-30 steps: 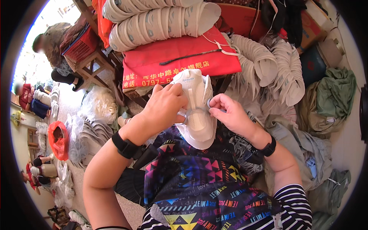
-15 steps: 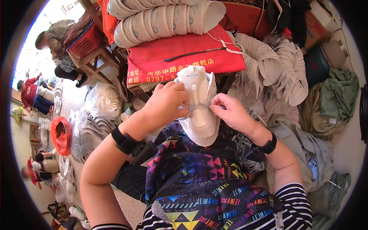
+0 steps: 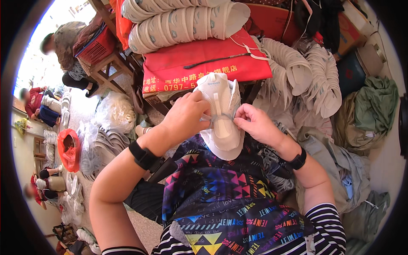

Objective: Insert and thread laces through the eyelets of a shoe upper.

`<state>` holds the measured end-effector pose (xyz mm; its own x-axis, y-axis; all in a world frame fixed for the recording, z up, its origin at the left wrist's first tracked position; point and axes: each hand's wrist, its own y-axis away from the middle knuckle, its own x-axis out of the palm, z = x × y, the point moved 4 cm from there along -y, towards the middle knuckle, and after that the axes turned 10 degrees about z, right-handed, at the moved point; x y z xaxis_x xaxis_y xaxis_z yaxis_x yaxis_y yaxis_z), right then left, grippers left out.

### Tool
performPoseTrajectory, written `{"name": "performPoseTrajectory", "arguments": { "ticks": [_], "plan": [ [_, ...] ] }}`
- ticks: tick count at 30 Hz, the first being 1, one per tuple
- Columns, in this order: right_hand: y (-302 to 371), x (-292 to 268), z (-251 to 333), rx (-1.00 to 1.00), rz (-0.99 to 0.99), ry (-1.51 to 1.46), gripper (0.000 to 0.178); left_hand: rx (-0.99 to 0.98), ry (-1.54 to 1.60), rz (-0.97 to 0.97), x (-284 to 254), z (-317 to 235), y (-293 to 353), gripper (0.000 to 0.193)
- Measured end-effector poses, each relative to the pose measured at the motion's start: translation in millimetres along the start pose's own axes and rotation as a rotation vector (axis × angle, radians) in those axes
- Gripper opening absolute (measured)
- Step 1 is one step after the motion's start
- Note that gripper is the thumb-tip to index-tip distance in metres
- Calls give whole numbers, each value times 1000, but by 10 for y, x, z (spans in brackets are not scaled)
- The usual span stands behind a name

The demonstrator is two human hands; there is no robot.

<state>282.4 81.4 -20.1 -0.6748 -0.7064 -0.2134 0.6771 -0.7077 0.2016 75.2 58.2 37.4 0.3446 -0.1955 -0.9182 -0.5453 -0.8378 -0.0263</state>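
We locate the white shoe upper (image 3: pixel 221 95) between both hands, its lower end over the patterned apron (image 3: pixel 221 191) and its upper end beside the front of the tabletop (image 3: pixel 157 102). We cannot tell whether the lower end touches the apron.

Left grip (image 3: pixel 187 112): closed, fingertips pinching the grey lace (image 3: pixel 227 115) at the left side of the upper. Right grip (image 3: pixel 257 123): closed, thumb and index finger pinching the same lace at the right side. Between the two pinch points, we see the lace cross the face of the upper. We note a black band on each wrist.

On the tabletop, a red cloth (image 3: pixel 170 70) carries a row of nested uppers (image 3: pixel 182 29), a thin dark tool (image 3: pixel 195 65) and a white cord (image 3: pixel 258 57). To the right, we find further bundles of uppers (image 3: pixel 321 80). To the left, a red bag (image 3: pixel 70 165) stands on the floor.
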Motion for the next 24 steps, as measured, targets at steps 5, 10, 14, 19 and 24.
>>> {"name": "performPoseTrajectory", "arguments": {
  "ticks": [5, 10, 14, 19, 24],
  "plan": [
    [-23, 2, 7, -62, -26, -21, 13, 11, 82, -79, 27, -59, 72, 19],
    [-34, -6, -10, -60, -29, -12, 13, -168, -128, -8, 18, -126, 61, 24],
    [-7, 13, 22, -43, -24, -29, 14, -180, -114, -49, -3, -95, 73, 25],
    [23, 37, 115, 6, -22, -7, 16, -195, -102, -5, -9, -66, 84, 22],
    [20, 19, 81, 14, -21, -20, 18, -159, -347, -21, -28, -214, -41, 19]
  ]
}}
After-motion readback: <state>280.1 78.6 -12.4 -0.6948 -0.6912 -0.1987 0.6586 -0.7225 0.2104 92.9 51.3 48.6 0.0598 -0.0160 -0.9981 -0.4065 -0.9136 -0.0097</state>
